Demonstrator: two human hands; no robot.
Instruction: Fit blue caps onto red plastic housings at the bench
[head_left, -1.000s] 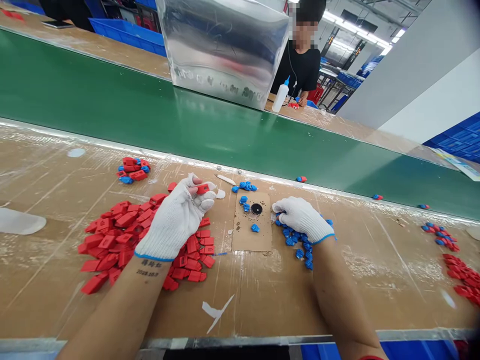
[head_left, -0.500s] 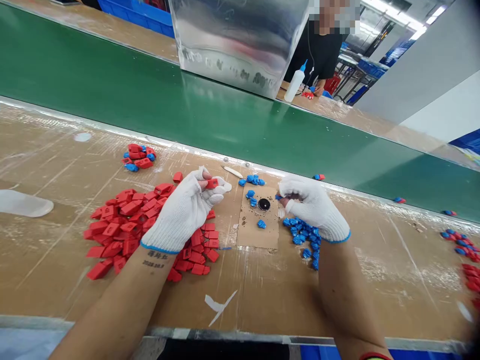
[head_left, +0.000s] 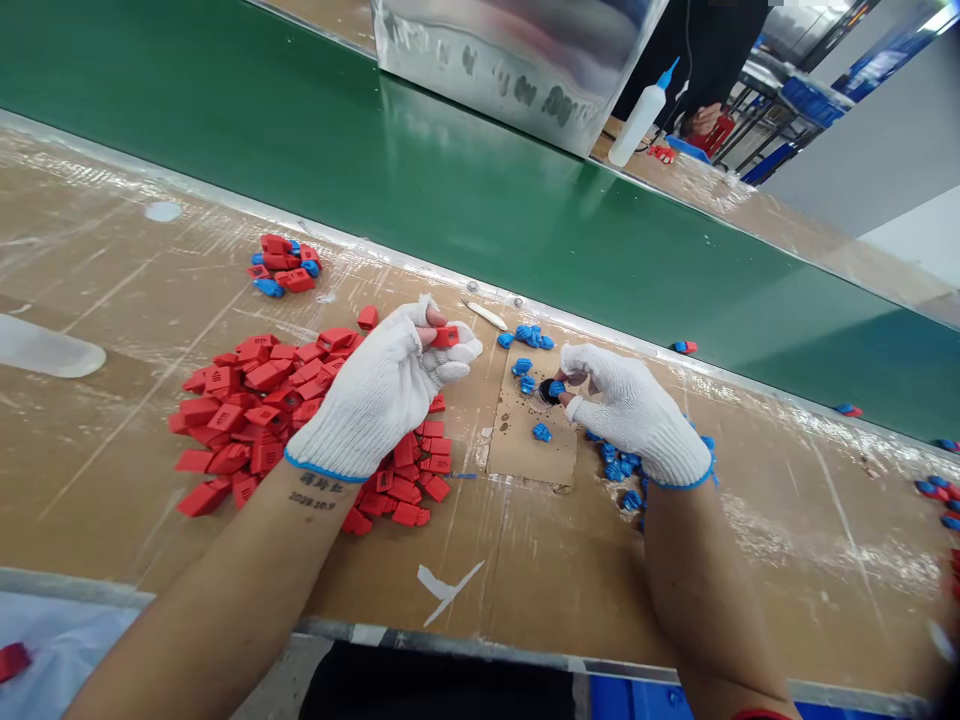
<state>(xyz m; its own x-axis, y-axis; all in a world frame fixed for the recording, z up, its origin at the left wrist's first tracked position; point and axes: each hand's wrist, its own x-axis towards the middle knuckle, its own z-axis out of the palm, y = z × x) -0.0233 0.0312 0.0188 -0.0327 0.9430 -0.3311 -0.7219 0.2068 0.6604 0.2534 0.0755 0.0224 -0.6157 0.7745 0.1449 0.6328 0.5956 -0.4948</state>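
Gloved in white with bare fingertips, my left hand [head_left: 390, 390] pinches a small red plastic block [head_left: 445, 337] between thumb and fingers. Below and left of it spreads a heap of red blocks [head_left: 270, 375]. My right hand [head_left: 630, 410], gloved alike, grips a small blue piece [head_left: 556, 388] at the small round black dish [head_left: 548, 391]. Whether the piece touches the dish's contents I cannot tell. The dish sits on a cardboard sheet [head_left: 532, 450] with several loose blue pieces. A pile of blue pieces [head_left: 619, 465] lies partly hidden under my right hand.
A green conveyor belt [head_left: 465, 220] runs behind the table, carrying a metal box [head_left: 510, 70]. Joined red-and-blue pieces [head_left: 285, 265] lie at back left. A white pen-like tool [head_left: 486, 315] lies near the belt. Across it stand a squeeze bottle [head_left: 637, 125] and a person's hand [head_left: 705, 120].
My right hand has brought the blue piece left to the black dish. My left hand still holds the red block. The whole view has shifted with my head.
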